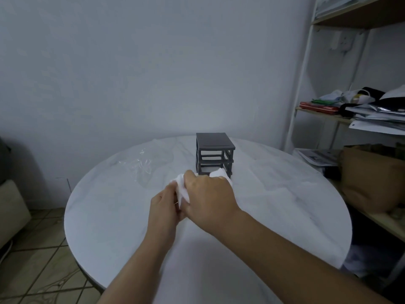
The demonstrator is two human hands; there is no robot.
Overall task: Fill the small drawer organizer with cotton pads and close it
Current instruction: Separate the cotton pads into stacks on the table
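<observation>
Right hand (207, 195) is closed over a bunch of white pads (183, 189), knuckles up, and the left hand (163, 208) pinches the same bunch from the near side, so both are wrapped round it together just above the table (109, 216). Just beyond the knuckles stands the dark organizer (214, 152), its slots looking open at the front; the hands hide whether a drawer sits pulled out below. A clear plastic wrapper (142, 163) lies off to the left. To do this well, I'd say square the pads into a neat stack first, keep them flat, then lower them in level so nothing catches when closing.
</observation>
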